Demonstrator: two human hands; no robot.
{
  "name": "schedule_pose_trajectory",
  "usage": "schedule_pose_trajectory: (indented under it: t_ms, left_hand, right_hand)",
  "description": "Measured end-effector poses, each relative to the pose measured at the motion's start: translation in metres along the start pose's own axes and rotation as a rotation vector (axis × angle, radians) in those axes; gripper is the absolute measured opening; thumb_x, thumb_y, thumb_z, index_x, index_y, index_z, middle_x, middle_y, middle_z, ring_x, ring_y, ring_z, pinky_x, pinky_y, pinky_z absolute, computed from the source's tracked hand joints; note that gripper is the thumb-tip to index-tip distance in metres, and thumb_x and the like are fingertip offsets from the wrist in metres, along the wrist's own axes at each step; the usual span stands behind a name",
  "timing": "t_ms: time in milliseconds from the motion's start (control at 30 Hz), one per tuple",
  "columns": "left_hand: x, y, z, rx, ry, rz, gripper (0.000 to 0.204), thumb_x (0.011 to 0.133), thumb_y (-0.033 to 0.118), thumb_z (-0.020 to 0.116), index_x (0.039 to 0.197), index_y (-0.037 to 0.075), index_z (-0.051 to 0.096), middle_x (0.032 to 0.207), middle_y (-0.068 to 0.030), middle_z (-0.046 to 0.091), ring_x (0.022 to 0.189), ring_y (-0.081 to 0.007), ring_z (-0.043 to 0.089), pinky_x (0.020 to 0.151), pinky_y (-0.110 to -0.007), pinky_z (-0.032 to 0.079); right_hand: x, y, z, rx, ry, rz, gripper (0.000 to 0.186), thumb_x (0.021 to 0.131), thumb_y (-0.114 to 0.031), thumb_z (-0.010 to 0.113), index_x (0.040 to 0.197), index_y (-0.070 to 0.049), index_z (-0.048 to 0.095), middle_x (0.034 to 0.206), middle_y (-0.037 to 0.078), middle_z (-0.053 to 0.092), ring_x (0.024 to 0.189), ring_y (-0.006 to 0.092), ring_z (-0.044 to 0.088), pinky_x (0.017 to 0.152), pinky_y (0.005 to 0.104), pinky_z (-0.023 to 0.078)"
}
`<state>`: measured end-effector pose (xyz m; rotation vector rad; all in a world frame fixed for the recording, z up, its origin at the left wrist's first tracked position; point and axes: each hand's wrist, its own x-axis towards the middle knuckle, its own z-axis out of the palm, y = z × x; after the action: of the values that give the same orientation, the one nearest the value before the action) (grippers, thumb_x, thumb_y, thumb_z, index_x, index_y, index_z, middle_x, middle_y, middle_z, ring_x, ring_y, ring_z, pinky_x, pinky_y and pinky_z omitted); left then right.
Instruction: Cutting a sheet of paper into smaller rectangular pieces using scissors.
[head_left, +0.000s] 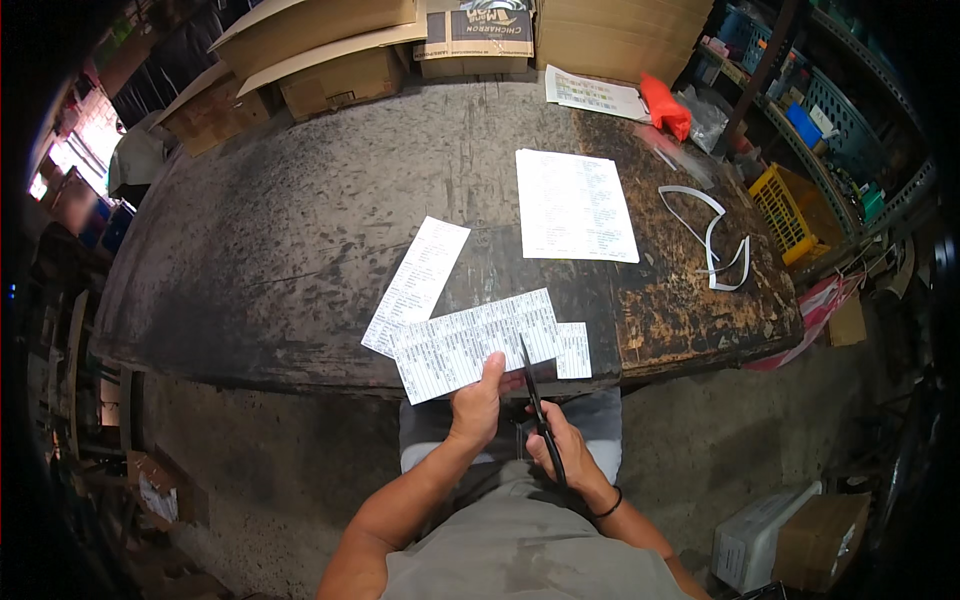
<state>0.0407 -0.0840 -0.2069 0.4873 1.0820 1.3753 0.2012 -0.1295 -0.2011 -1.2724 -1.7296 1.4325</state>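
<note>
My left hand (478, 405) pinches the lower edge of a printed paper sheet (470, 345), thumb on top, over the table's near edge. In my right hand (562, 447) is a pair of black-handled scissors (535, 400); the blades point away from me and meet the sheet right of its middle. Whether the blades are apart is too small to tell. Under the sheet's left end lies a long printed paper strip (425, 275). A small printed paper piece (574, 352) rests by its right end, partly covered.
A stack of printed sheets (577, 207) lies farther back on the dark worn table (270, 240). Curled white paper offcuts (712, 235) are at the right, below a red plastic bag (665, 107). Cardboard boxes (345, 75) line the back; shelves with a yellow crate (785, 215) stand right.
</note>
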Motion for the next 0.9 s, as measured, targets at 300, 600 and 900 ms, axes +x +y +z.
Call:
schedule_pose_trajectory:
  t_ms: [300, 600, 900]
  left_hand:
    - [0.0018, -0.0025, -0.0024, -0.013, -0.022, 0.001, 0.040, 0.095, 0.026, 0.054, 0.126, 0.002, 0.048, 0.118, -0.0113, 0.058, 0.099, -0.0246, 0.060, 0.085, -0.040, 0.049]
    - [-0.0003, 0.0008, 0.0005, 0.001, -0.009, -0.018, 0.044, 0.094, 0.028, 0.056, 0.127, 0.001, 0.047, 0.118, -0.0112, 0.057, 0.101, -0.0260, 0.060, 0.086, -0.040, 0.049]
    - [-0.0007, 0.0002, 0.0038, -0.023, 0.030, 0.030, 0.037, 0.095, 0.025, 0.054, 0.120, -0.002, 0.051, 0.106, -0.0138, 0.062, 0.089, -0.0243, 0.064, 0.079, -0.036, 0.054]
  right_hand:
    - [-0.0012, -0.0073, 0.0000, -0.002, 0.017, 0.015, 0.061, 0.088, -0.043, 0.062, 0.124, 0.002, 0.041, 0.075, 0.011, 0.054, 0.069, 0.0218, 0.055, 0.064, 0.0336, 0.045]
    - [-0.0017, -0.0009, 0.0021, -0.024, 0.038, -0.002, 0.058, 0.088, -0.038, 0.064, 0.123, 0.001, 0.041, 0.075, 0.013, 0.054, 0.068, 0.0239, 0.055, 0.064, 0.0345, 0.045]
    - [-0.0022, -0.0026, 0.0033, -0.030, 0.049, 0.001, 0.058, 0.088, -0.040, 0.064, 0.122, 0.001, 0.043, 0.074, 0.013, 0.054, 0.068, 0.0237, 0.055, 0.063, 0.0346, 0.045]
